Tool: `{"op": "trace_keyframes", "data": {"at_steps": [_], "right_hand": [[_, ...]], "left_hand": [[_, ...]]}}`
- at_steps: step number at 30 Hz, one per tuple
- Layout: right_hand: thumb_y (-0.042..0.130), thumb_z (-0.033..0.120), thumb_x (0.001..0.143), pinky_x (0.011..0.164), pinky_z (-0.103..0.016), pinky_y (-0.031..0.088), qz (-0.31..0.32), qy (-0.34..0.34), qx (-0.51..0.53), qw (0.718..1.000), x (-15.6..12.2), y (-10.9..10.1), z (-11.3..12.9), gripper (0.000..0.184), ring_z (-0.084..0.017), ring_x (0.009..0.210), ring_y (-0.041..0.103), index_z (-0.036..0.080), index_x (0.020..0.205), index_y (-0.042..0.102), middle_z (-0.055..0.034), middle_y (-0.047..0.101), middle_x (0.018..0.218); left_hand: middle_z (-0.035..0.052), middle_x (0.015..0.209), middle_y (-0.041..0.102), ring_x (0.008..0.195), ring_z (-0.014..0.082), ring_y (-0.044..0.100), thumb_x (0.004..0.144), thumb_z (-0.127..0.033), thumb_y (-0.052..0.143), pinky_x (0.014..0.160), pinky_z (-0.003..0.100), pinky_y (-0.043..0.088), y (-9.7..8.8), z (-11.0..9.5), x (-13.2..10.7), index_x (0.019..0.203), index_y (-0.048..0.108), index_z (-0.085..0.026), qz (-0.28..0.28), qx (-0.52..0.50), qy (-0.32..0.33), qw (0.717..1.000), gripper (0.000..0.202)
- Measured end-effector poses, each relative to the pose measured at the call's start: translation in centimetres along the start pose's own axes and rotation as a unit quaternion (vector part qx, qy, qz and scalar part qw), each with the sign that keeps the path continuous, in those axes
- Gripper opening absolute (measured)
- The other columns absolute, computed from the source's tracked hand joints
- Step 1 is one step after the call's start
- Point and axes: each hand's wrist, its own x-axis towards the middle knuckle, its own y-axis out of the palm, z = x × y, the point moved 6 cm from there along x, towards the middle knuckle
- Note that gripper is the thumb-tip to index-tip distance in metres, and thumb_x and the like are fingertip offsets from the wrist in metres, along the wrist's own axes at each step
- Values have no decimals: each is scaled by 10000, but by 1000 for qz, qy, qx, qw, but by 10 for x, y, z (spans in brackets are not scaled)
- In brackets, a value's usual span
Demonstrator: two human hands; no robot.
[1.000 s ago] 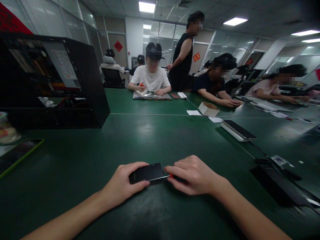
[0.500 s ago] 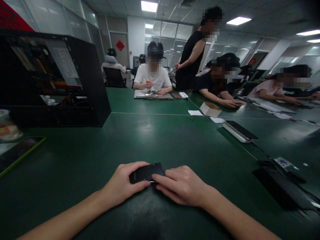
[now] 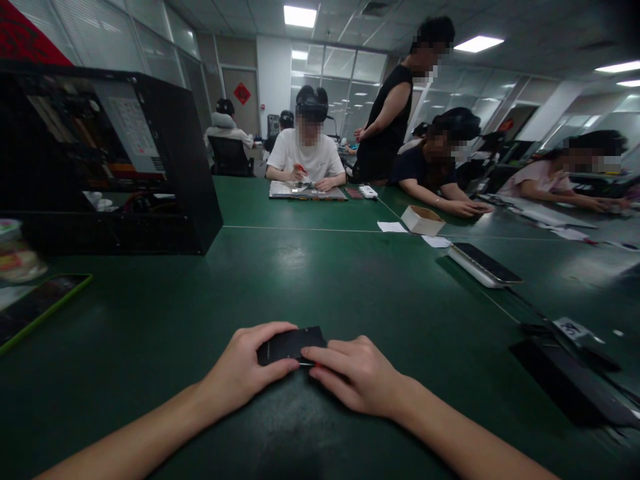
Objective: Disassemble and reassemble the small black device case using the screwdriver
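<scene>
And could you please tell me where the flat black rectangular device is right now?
In the head view, the flat black rectangular device is below centre, held in the left hand, with the right hand touching its right end.

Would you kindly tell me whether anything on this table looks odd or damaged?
The large, boxy black computer case on the left looks odd: its side is open, leaving the parts inside exposed. No spill shows.

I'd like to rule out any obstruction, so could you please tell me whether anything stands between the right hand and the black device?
Nothing visible does: the right hand is at the right end of the black device, which the left hand holds. The right hand's thin tool lies at the near edge.
</scene>
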Motion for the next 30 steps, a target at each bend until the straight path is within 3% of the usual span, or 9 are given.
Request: {"op": "trace_keyframes", "data": {"at_steps": [6, 13, 19, 23, 27, 30], "right_hand": [[470, 314, 1057, 484, -285, 353, 34, -24, -31, 999, 1, 1, -3, 294, -129, 548, 604, 171, 1257, 632, -4, 680, 733], [481, 306, 1050, 501, -285, 376, 31, -59, -48, 997, 2, -9, -6, 304, -132, 551, 587, 124, 1264, 599, -9, 672, 733], [557, 250, 1006, 498, -273, 396, -35, -77, -83, 993, 0, -30, -18, 237, -130, 539, 568, 121, 1198, 608, -16, 670, 726], [551, 237, 1012, 571, -255, 485, -66, -7, -51, 997, 0, -31, -29, 229, -135, 631, 635, 141, 1211, 612, -38, 709, 810], [527, 235, 1025, 752, -304, 586, -4, 125, -10, 992, 0, -15, -44, 268, -175, 853, 698, 156, 1262, 625, -91, 706, 1022], [501, 219, 1032, 850, -352, 600, 28, 143, 10, 989, 0, -9, -47, 280, -201, 980, 695, 184, 1282, 622, -117, 681, 1154]], "left_hand": [[52, 1150, 787, 1044, 270, 736, 812, -394, 760, 964, 361, 554, 0, -1, 0, 1203, 732, -234, -5, -4, -5, 1000, 423], [44, 1153, 785, 1035, 263, 739, 817, -386, 757, 949, 349, 559, -3, -2, -2, 1211, 727, -245, -25, 8, 8, 1000, 420], [66, 1136, 790, 1017, 278, 739, 840, -415, 699, 888, 374, 575, -11, 0, -1, 1174, 746, -214, -56, -45, -29, 997, 393], [76, 1006, 808, 935, 265, 747, 935, -510, 572, 813, 352, 586, -17, 11, 3, 1125, 765, -182, -84, -130, -63, 986, 426], [68, 780, 782, 727, 233, 697, 968, -588, 493, 655, 299, 520, -23, 17, 9, 804, 800, -167, -86, -74, -80, 990, 546], [48, 707, 762, 633, 203, 652, 963, -604, 497, 582, 272, 462, -29, 20, 13, 738, 794, -173, -95, -48, -95, 990, 570]]}}
